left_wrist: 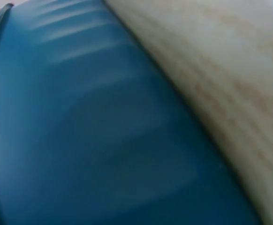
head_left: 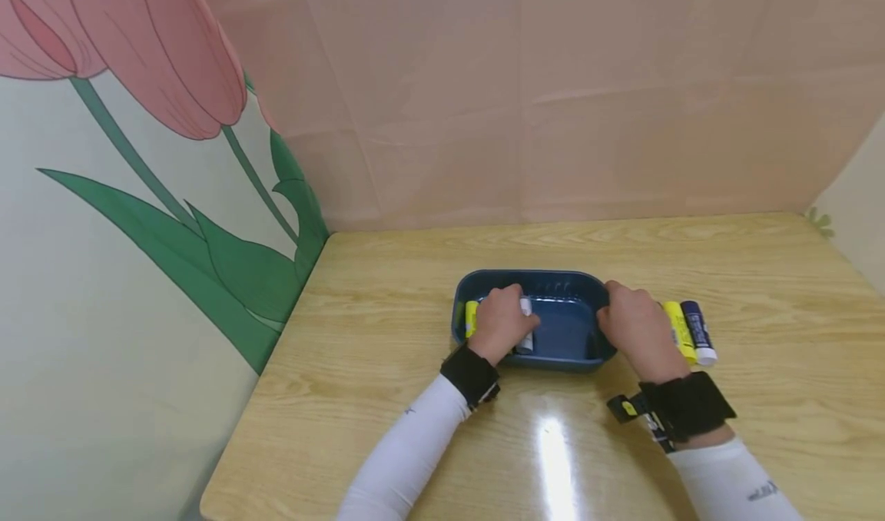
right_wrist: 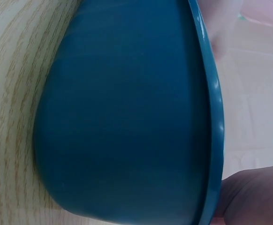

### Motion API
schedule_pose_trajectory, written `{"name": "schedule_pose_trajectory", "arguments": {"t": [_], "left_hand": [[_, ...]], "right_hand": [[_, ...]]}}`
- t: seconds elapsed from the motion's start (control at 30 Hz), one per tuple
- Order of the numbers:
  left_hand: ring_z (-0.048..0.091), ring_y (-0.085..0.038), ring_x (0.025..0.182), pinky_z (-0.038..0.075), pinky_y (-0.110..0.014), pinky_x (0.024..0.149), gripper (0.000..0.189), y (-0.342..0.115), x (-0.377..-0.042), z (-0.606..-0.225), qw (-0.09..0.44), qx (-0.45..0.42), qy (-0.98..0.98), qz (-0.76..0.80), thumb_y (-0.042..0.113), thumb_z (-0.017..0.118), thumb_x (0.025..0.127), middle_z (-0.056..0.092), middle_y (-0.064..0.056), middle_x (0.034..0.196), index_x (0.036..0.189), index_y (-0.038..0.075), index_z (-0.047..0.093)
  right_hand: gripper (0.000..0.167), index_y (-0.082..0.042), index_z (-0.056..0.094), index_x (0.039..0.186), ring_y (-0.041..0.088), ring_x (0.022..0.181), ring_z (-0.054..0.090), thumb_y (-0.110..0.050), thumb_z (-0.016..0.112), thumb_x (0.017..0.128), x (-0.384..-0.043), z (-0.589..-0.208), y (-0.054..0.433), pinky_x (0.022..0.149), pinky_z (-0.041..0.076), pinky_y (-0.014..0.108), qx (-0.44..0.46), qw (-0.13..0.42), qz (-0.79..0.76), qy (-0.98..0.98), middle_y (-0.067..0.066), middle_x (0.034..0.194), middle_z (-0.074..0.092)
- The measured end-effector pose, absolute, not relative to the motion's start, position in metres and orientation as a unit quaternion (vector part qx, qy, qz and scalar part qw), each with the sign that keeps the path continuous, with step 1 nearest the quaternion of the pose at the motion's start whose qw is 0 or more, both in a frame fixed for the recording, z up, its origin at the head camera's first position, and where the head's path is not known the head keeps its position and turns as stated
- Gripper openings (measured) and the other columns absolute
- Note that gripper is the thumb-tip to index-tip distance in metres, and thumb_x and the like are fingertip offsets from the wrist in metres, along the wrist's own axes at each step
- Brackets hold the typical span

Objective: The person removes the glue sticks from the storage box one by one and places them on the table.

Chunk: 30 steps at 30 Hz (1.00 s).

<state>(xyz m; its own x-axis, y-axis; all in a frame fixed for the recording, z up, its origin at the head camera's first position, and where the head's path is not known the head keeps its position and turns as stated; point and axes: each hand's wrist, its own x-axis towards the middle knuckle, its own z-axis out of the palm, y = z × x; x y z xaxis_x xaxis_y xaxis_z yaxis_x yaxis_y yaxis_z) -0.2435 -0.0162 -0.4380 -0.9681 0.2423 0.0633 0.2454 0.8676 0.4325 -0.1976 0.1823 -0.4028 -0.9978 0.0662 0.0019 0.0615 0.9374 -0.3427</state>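
Observation:
A dark blue plastic basin (head_left: 563,329) stands on the table, its outer wall (right_wrist: 122,112) filling much of the right wrist view. My left hand (head_left: 501,325) reaches inside over its left part, fingers curled round a white glue stick (head_left: 527,340) whose middle the thumb covers. Left of that hand, a yellow glue stick (head_left: 471,317) lies in the basin, partly hidden. With thumb and fingers over the rim, my right hand (head_left: 639,333) grips the basin's right end. The left wrist view has only the basin's side (left_wrist: 80,122) and tabletop; no left fingers are identifiable there.
Just right of the right hand, a yellow glue stick (head_left: 679,333) and a navy glue stick with a white end (head_left: 698,333) lie side by side on the wooden table (head_left: 346,367). A pinkish cloth (head_left: 518,106) hangs behind, and a tulip-printed wall panel (head_left: 138,275) borders the left.

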Motion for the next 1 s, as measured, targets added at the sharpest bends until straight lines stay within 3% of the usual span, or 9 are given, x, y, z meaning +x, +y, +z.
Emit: {"name": "schedule_pose_trajectory", "arguments": {"t": [0.47,0.73,1.0], "left_hand": [[0.061,-0.009,0.063,0.051,-0.022,0.052,0.042,-0.062,-0.245,-0.408,-0.008,-0.085,-0.921,-0.38,0.028,0.076,0.086,0.07,-0.005,0.094,0.123,0.01,0.066],[0.063,-0.008,0.058,0.052,-0.021,0.049,0.045,-0.08,-0.244,-0.402,-0.007,-0.074,-0.912,-0.403,0.024,0.076,0.087,0.07,-0.006,0.084,0.127,0.007,0.063],[0.061,-0.01,0.054,0.051,-0.023,0.046,0.046,-0.094,-0.242,-0.389,0.011,-0.064,-0.911,-0.408,0.023,0.077,0.085,0.067,-0.002,0.073,0.126,0.007,0.063]], "right_hand": [[0.045,0.016,0.048,0.13,0.033,0.073,0.057,-0.008,0.061,0.094,-0.199,-0.405,0.182,0.056,0.05,0.038,-0.034,-0.005,0.177,-0.984,0.037,0.104,0.06],[0.041,0.016,0.051,0.124,0.032,0.07,0.057,-0.007,0.06,0.092,-0.198,-0.405,0.185,0.053,0.049,0.039,-0.027,0.011,0.172,-0.985,0.036,0.1,0.061],[0.045,0.017,0.048,0.129,0.033,0.073,0.057,-0.007,0.06,0.093,-0.196,-0.403,0.188,0.055,0.051,0.04,-0.033,0.006,0.175,-0.984,0.039,0.106,0.059]]}}
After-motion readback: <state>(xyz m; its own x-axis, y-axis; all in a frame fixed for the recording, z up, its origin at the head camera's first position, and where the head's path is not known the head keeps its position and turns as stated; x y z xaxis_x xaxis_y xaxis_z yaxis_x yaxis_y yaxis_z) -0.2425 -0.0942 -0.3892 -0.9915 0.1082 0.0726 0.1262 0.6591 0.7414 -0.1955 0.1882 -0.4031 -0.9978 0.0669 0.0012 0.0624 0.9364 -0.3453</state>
